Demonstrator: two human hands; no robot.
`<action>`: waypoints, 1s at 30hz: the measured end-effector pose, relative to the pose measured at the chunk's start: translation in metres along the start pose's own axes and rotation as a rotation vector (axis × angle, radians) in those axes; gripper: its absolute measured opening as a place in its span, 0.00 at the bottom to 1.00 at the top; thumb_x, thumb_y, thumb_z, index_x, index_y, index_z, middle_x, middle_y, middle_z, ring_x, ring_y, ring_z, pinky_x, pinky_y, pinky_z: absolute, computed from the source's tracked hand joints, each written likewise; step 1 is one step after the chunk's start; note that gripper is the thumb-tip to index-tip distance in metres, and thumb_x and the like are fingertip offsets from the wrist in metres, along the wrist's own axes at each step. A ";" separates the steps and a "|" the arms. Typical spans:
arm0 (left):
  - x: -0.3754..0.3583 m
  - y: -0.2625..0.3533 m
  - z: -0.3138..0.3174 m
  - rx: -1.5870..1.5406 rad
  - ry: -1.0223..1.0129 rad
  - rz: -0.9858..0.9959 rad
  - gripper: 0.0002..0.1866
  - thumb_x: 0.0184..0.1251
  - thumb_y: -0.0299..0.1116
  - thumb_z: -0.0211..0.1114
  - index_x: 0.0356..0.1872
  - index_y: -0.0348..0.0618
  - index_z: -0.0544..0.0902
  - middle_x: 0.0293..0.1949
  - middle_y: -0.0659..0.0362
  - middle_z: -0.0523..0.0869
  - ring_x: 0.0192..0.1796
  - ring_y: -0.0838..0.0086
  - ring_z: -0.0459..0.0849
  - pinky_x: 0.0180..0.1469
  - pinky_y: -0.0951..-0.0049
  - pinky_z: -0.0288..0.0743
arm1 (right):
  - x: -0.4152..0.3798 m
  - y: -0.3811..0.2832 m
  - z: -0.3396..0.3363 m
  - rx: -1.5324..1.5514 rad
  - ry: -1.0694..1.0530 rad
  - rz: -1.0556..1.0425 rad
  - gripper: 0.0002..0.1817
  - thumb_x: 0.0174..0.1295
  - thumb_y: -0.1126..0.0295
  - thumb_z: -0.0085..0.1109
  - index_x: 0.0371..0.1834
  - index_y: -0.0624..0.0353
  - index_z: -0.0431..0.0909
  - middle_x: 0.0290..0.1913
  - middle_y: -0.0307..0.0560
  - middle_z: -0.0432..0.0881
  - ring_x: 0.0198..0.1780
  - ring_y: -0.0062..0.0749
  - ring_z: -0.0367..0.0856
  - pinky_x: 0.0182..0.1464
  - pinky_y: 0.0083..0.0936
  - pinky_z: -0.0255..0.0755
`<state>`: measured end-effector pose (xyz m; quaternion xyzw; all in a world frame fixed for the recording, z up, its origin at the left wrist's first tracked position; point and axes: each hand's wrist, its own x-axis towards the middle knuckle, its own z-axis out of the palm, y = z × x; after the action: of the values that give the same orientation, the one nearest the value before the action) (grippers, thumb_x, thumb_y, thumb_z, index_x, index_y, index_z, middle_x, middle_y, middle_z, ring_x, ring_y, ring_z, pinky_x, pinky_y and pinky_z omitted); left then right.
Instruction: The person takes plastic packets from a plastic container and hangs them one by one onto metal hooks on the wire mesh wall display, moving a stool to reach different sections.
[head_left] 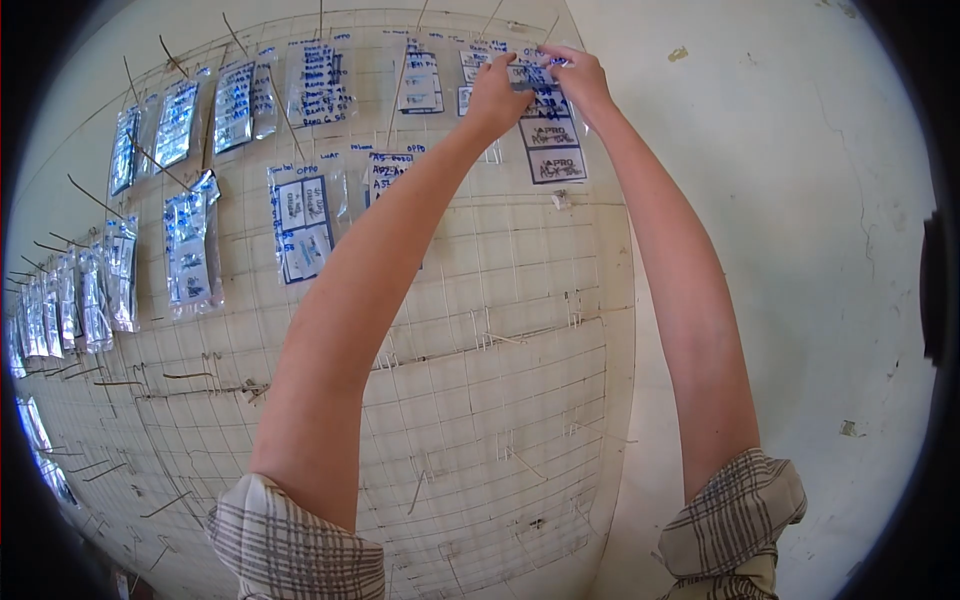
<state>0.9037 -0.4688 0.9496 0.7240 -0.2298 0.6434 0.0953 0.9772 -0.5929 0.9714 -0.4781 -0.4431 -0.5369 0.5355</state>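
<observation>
A clear plastic packet [555, 150] with blue handwriting and printed labels hangs at the top right of the wire grid. My right hand [583, 84] pinches its upper right edge, close to a thin wire hook [549, 33]. At the packet's upper left edge is my left hand [497, 97], its thumb and fingers closing on the plastic. Just behind the left hand, another labelled packet [466, 68] is partly covered. Both arms reach upward, sleeves rolled at the elbows.
The wire grid [480, 400] covers the wall, with several bare hooks sticking out. Other labelled packets hang in rows, including a packet [320, 85] along the top and a packet [192, 245] lower left. A plain wall [800, 250] meets the grid's right side.
</observation>
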 end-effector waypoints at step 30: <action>0.000 -0.001 -0.010 -0.008 0.025 -0.039 0.33 0.49 0.36 0.64 0.59 0.39 0.65 0.54 0.47 0.68 0.57 0.59 0.68 0.57 0.69 0.63 | 0.010 -0.009 0.007 -0.127 -0.005 -0.030 0.16 0.46 0.73 0.51 0.40 0.54 0.81 0.38 0.52 0.81 0.38 0.38 0.80 0.44 0.26 0.73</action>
<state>0.8955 -0.4638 0.9513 0.7199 -0.2170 0.6494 0.1135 0.9684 -0.5872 0.9823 -0.5059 -0.4165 -0.5707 0.4949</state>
